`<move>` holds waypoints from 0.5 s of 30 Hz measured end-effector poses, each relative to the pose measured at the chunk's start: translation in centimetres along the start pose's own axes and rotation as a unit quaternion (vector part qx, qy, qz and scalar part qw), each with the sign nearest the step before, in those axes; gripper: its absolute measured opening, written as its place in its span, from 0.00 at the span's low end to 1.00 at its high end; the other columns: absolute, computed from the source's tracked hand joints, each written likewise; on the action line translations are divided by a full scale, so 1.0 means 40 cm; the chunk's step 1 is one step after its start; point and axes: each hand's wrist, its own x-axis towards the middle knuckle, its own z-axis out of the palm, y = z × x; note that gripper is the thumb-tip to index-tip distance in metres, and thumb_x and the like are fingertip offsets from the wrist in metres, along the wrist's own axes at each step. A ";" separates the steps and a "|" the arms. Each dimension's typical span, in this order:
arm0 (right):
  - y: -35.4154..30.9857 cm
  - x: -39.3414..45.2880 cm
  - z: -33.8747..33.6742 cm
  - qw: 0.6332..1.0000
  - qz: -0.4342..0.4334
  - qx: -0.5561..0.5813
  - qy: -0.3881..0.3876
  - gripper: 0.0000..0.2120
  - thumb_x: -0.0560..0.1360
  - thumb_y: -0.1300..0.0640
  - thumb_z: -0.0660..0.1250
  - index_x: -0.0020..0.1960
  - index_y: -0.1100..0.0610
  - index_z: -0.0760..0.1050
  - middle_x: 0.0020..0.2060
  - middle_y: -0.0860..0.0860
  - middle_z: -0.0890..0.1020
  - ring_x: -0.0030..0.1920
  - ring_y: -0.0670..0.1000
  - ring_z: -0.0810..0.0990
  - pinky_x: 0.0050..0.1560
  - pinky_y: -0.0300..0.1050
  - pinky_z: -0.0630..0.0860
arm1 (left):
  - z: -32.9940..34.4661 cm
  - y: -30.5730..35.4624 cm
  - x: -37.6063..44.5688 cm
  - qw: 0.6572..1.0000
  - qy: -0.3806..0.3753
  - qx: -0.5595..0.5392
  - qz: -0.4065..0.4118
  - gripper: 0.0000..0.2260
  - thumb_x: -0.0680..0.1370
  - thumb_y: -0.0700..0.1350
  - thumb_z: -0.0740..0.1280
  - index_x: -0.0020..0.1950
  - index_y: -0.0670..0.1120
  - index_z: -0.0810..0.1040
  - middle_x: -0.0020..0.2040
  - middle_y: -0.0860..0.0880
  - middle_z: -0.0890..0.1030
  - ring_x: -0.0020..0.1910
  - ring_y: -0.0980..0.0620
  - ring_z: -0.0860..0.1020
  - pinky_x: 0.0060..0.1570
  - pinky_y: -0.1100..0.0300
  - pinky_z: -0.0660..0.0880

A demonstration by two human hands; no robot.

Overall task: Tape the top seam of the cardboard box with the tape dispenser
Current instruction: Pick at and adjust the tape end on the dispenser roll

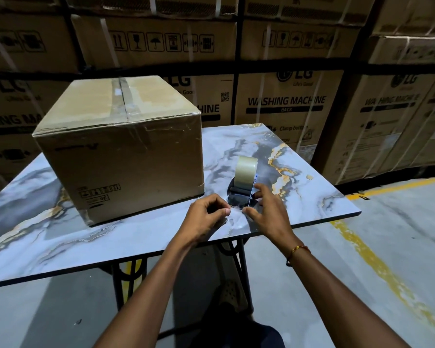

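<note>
A closed cardboard box (121, 151) stands on the left half of the marble-patterned table (312, 187); clear tape runs along its top seam (122, 96). The tape dispenser (244, 182), black with a roll of clear tape on it, rests on the table to the right of the box. My left hand (206, 217) pinches the loose clear tape end just in front of the dispenser. My right hand (266, 209) rests on the dispenser's near side, with its thumb and fingers at the same stretch of tape. Both hands are in front of the box's right corner.
Stacked washing machine cartons (286, 101) form a wall right behind the table. The table's black metal legs (126, 277) stand on a grey concrete floor with a yellow painted line (377, 267) to the right. My dark-clothed legs and a shoe show under the near edge.
</note>
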 end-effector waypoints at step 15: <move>0.022 -0.033 -0.044 0.985 -0.132 0.113 -0.013 0.10 0.74 0.61 0.74 0.52 0.49 0.79 0.49 0.48 0.80 0.45 0.44 0.82 0.49 0.32 0.76 | 0.012 -0.001 0.022 0.999 0.009 -0.040 -0.017 0.03 0.75 0.35 0.72 0.43 0.41 0.84 0.39 0.44 0.82 0.42 0.48 0.81 0.50 0.55 0.80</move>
